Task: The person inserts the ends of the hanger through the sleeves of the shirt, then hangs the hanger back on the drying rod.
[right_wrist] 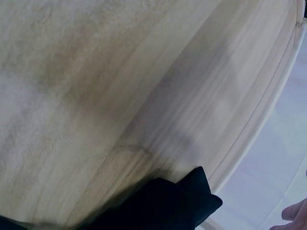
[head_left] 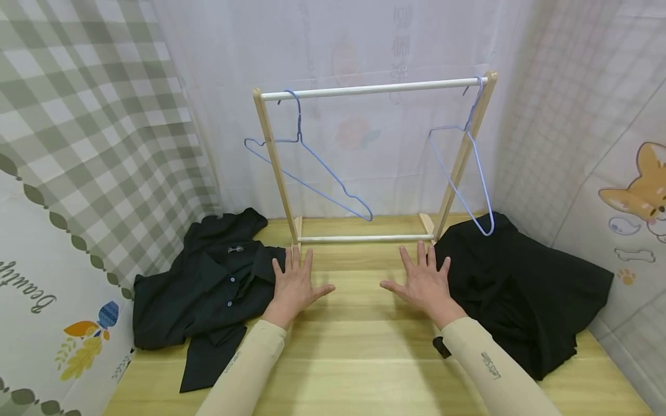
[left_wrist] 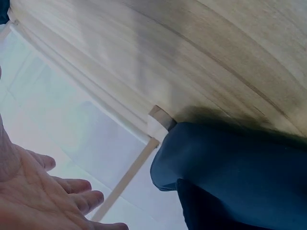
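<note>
On the left of the tabletop [head_left: 354, 352] there's a black shirt [head_left: 171, 306] lying in a loose heap, collar [head_left: 213, 270] and a couple of pale buttons [head_left: 232, 279] facing up, and over on the right a second black garment [head_left: 515, 289] is bunched up so much I can't tell what it is. Both hands are empty: the left hand [head_left: 293, 289] and right hand [head_left: 426, 286] are held out with fingers spread wide, each right beside its own pile, though I can't tell if any fingertip touches cloth. Handling-wise, I'd guess both pieces are light, soft and floppy, nothing fragile, just prone to slumping and folding over on themselves. For the shirt I'd pinch either side of the collar or the shoulder seams, since that part looks the firmest and a sleeve would probably just drag. On the right one I'd feel for an edge first, because grabbing mid-heap likely bunches it worse. Behind them, the left blue hanger [head_left: 299, 124] and right blue hanger [head_left: 487, 196] dangle off the white top rail [head_left: 374, 89]; they look thin, light and fairly stiff, probably a bit slick and swingy, so I'd hold those near the neck under the hook.
</note>
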Motion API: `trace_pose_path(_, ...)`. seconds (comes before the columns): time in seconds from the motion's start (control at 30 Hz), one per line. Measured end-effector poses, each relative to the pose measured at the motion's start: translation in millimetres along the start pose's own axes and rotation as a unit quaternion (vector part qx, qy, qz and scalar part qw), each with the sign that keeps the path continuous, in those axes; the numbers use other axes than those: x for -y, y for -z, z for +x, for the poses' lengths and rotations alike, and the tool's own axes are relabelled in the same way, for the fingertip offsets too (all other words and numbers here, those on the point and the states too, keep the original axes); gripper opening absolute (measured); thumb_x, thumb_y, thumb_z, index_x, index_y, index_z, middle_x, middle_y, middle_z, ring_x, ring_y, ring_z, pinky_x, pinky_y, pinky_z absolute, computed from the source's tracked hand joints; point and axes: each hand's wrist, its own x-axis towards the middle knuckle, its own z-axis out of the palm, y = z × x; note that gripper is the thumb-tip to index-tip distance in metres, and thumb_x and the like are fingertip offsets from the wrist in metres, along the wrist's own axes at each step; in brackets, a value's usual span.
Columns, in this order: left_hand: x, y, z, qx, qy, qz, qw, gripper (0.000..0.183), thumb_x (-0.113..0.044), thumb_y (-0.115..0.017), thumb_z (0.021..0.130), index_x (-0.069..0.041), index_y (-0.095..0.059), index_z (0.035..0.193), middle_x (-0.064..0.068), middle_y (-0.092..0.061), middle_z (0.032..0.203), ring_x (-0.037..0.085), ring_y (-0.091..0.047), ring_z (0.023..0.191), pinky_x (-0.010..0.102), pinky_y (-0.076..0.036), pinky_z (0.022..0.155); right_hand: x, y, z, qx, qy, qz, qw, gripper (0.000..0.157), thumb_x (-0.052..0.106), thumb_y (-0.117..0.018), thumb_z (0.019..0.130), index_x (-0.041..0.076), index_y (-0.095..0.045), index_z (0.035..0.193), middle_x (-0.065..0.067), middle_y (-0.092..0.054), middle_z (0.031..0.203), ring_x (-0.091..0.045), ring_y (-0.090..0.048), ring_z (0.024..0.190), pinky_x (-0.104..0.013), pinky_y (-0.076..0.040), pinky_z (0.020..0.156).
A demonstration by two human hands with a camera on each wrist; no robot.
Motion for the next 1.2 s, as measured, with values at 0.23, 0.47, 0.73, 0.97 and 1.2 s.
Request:
trace_pose_path(0.23,-9.3,-1.1,4.4,0.012,-0.003,0.009,0.9999,0.101,-0.079,-0.054,0.083,-0.013,-0.033,0.156,0.025,-0.022,0.158,0.042,-0.020,0.146,0.068,-0.014,0.111,-10.8,7.7,-3.3,-0.003,-0.004,0.003,1.000,0.108,0.078,-0.061,0.078,0.009,-0.032,0.156,-0.035,-0.014,0.157,-0.053,-0.006,0.144,-0.078,-0.002,0.104)
trace_pose_path(0.47,-25.5,-5.9,10.7,0.023,-0.033,0.039,0.9984,0.098,-0.084,-0.041,0.084,-0.016,-0.040,0.153,0.023,-0.027,0.158,0.040,-0.022,0.146,0.067,-0.018,0.110,-32.3,24.6,-9.3,0.009,-0.024,0.021,0.999,0.108,0.073,-0.065,0.079,0.005,-0.030,0.155,-0.037,-0.012,0.155,-0.056,-0.006,0.142,-0.079,0.000,0.102)
trace_pose_path(0.73,-45.0,-5.6,20.9,0.048,-0.070,0.067,0.9942,0.097,-0.083,-0.040,0.085,-0.016,-0.036,0.154,0.022,-0.031,0.156,0.038,-0.027,0.144,0.065,-0.023,0.110,-72.4,45.7,-15.6,0.026,-0.051,0.034,0.998,0.115,0.077,-0.063,0.077,0.001,-0.027,0.154,-0.042,-0.009,0.153,-0.061,-0.002,0.139,-0.081,0.002,0.099)
trace_pose_path(0.97,-66.6,-1.1,27.7,0.071,-0.094,0.043,0.9921,0.098,-0.080,-0.045,0.086,-0.016,-0.030,0.157,0.021,-0.030,0.157,0.036,-0.026,0.146,0.063,-0.021,0.112,-111.5,65.1,-24.4,0.052,-0.080,0.048,0.994,0.122,0.079,-0.065,0.074,0.000,-0.019,0.155,-0.047,-0.003,0.150,-0.064,0.004,0.136,-0.083,0.006,0.096)
trace_pose_path(1.2,-94.8,-1.8,36.1,0.068,-0.124,0.041,0.9891,0.099,-0.081,-0.045,0.085,-0.017,-0.027,0.158,0.018,-0.032,0.157,0.034,-0.027,0.145,0.063,-0.019,0.113,-145.5,84.2,-32.7,0.085,-0.098,0.053,0.990,0.131,0.082,-0.067,0.067,-0.005,-0.018,0.153,-0.050,-0.002,0.146,-0.068,0.002,0.132,-0.084,0.002,0.094)
